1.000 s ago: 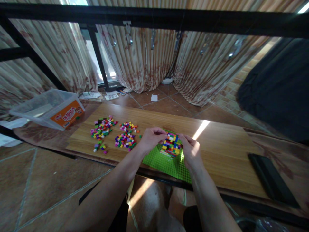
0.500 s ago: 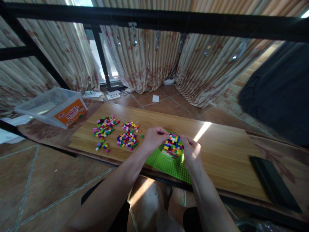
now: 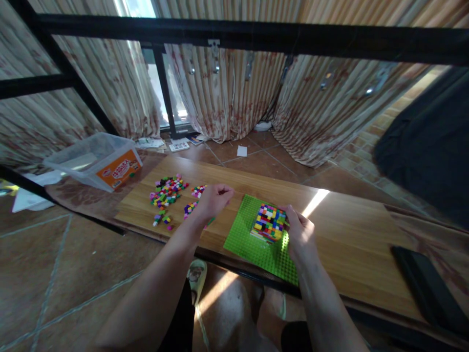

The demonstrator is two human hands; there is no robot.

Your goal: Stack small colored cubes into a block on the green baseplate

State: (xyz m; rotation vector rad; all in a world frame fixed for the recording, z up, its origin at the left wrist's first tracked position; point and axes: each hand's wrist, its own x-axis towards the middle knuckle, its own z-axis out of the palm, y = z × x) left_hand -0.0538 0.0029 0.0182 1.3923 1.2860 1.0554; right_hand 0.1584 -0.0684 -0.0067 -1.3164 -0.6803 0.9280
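A square build of multicoloured toy bricks [image 3: 269, 222] stands on a green studded baseplate [image 3: 240, 230]. My right hand [image 3: 301, 230] is at the build's right side, its closed fingertips close against the bricks. Whatever lies between those fingers is hidden. My left hand [image 3: 216, 199] hovers left of the baseplate with its fingers curled together, and anything in it is too small to make out. Below and behind that hand, loose bricks [image 3: 189, 209] form two small piles, partly covered by the wrist. Farther left spreads a bigger heap of loose bricks [image 3: 166, 191].
The long wooden board [image 3: 351, 234] bears all of this. A clear plastic bin [image 3: 84, 161] with an orange label stands at the left end. At the right end lies a dark flat object [image 3: 425, 283]. A black metal bar [image 3: 256, 36] crosses above, before curtains.
My left hand has left the build and moved left towards the loose bricks. My right hand stays by the build's right side. The camera view has shifted slightly.
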